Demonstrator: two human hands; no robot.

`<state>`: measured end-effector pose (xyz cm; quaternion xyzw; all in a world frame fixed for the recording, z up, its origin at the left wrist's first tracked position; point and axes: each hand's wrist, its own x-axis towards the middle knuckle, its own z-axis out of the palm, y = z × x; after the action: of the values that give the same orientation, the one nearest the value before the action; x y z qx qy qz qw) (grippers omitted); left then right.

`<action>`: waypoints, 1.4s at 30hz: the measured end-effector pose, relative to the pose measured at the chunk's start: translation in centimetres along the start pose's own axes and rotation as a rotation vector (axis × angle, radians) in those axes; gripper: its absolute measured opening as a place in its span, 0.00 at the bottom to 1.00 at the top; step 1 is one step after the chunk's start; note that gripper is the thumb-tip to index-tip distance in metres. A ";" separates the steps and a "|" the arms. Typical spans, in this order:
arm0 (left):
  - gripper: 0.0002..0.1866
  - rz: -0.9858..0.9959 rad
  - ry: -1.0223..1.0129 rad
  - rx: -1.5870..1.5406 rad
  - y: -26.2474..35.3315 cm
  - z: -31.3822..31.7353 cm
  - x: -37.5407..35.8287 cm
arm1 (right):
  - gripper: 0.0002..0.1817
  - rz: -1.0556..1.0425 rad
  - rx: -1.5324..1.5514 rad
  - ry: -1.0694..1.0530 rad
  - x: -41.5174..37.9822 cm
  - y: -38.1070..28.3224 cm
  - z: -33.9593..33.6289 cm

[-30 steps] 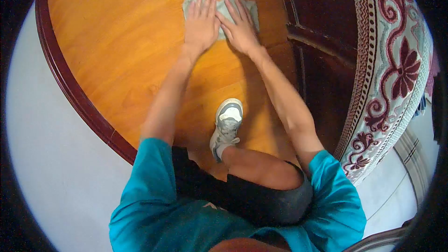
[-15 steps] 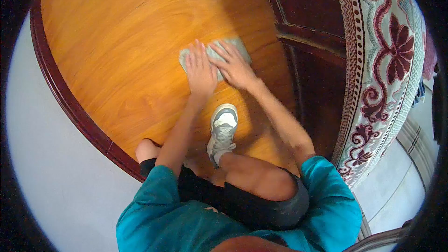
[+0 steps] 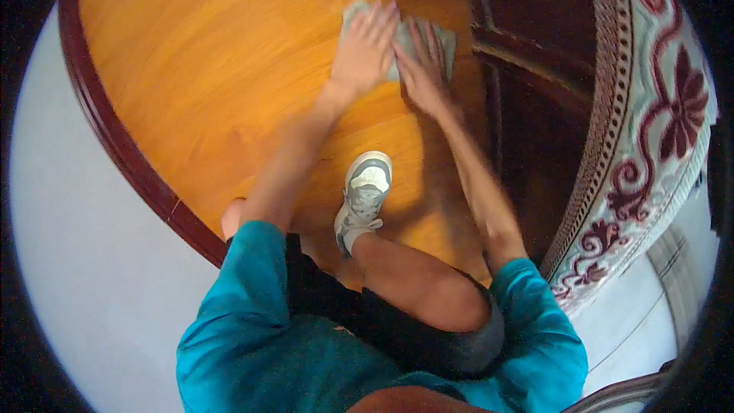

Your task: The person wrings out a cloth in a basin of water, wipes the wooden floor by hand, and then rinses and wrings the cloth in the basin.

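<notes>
A pale grey-green cloth (image 3: 448, 44) lies flat on the glossy orange-brown wooden floor (image 3: 206, 84). My left hand (image 3: 365, 50) presses flat on its left part, fingers stretched out toward the top. Beside it, my right hand (image 3: 423, 69) rests on the right part of the cloth with fingers extended and slightly spread. The two hands are close together, and neither is wrapped around anything. Parts of the cloth are hidden under the palms and fingers.
A dark wooden furniture panel (image 3: 535, 122) stands close on the right, with a patterned fabric cover (image 3: 665, 107) beyond it. A dark red skirting (image 3: 115, 138) and a white wall (image 3: 69, 222) curve along the left. My shoe (image 3: 367, 191) is planted behind the hands.
Both hands and the cloth have slid forward and to the right across the wood, nearer the dark panel. The view has shifted slightly, and both arms are stretched further out.
</notes>
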<state>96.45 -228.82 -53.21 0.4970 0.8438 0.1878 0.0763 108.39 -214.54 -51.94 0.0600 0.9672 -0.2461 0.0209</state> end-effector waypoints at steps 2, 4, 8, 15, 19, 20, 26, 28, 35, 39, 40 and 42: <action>0.34 -0.074 -0.006 -0.047 0.2 -1.0 -5.7 | 0.27 0.031 0.105 -0.094 -3.2 -3.4 1.9; 0.35 -0.152 -0.032 -0.110 -0.6 -2.0 -9.5 | 0.27 -0.008 0.142 -0.149 -2.8 -7.1 2.8; 0.36 -0.382 0.013 -0.050 -3.3 -3.6 -12.6 | 0.30 0.013 0.175 -0.114 0.6 -11.6 4.7; 0.37 -0.460 0.058 0.049 -5.1 -3.3 -13.7 | 0.31 -0.053 0.076 -0.004 2.0 -13.4 6.8; 0.38 -0.473 0.087 0.071 -9.0 -4.6 -17.3 | 0.29 -0.136 0.072 -0.044 3.3 -16.9 8.9; 0.39 -0.458 0.104 0.071 -10.4 -4.8 -18.3 | 0.29 -0.149 0.073 -0.053 4.0 -17.9 9.7; 0.39 -0.567 0.130 0.139 -17.2 -8.1 -27.9 | 0.29 -0.426 -0.009 -0.150 7.6 -26.0 14.9; 0.39 -0.599 0.121 0.143 -19.6 -9.2 -32.2 | 0.29 -0.475 -0.047 -0.225 8.3 -29.5 16.7; 0.41 -0.786 0.201 0.217 -19.9 -9.4 -42.3 | 0.26 -0.694 -0.094 -0.328 7.5 -37.6 21.0; 0.41 -0.953 0.265 0.161 -14.4 -8.5 -43.8 | 0.22 -0.783 -0.131 -0.322 5.0 -37.1 21.8; 0.41 -1.022 0.282 0.136 -13.2 -7.8 -43.5 | 0.20 -0.785 -0.103 -0.364 4.1 -37.3 21.2; 0.40 -1.015 0.270 0.124 -10.9 -7.0 -43.9 | 0.18 -0.767 -0.109 -0.407 2.9 -37.4 20.5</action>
<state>107.10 -273.37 -53.64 0.0007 0.9901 0.1392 0.0188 101.00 -256.64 -52.47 -0.3546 0.9071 -0.1916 0.1212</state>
